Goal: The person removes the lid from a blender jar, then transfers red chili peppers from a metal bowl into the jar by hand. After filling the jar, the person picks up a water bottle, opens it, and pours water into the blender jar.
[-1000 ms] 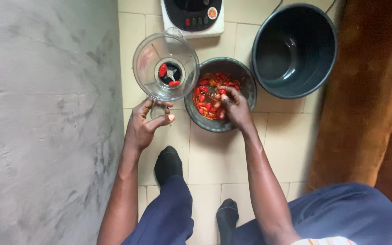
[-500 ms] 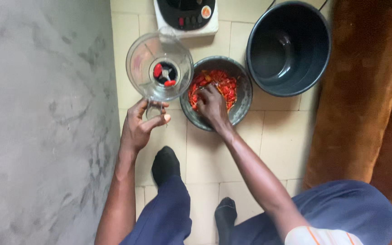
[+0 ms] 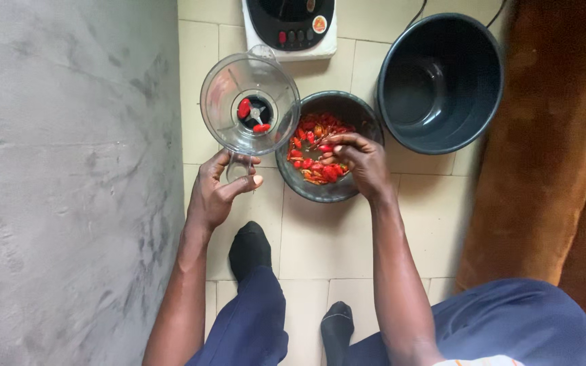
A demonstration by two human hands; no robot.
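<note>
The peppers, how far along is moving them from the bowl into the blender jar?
Barely started: only two red pieces lie by the blade in the clear blender jar. In hand: the left hand grips the jar's handle, while the right hand pinches a red pepper over the dark bowl. Left: most of the peppers, which lie in that bowl.

Arms: bare from the elbow down, no sleeves, watch or bands showing.
Hands: left hand [image 3: 217, 191] and right hand [image 3: 359, 163] both ungloved, no rings to be seen.
Trousers [image 3: 252, 325]: dark navy blue, loose cloth (creased at the knees).
Socks [image 3: 249, 247]: black, no shoes.
</note>
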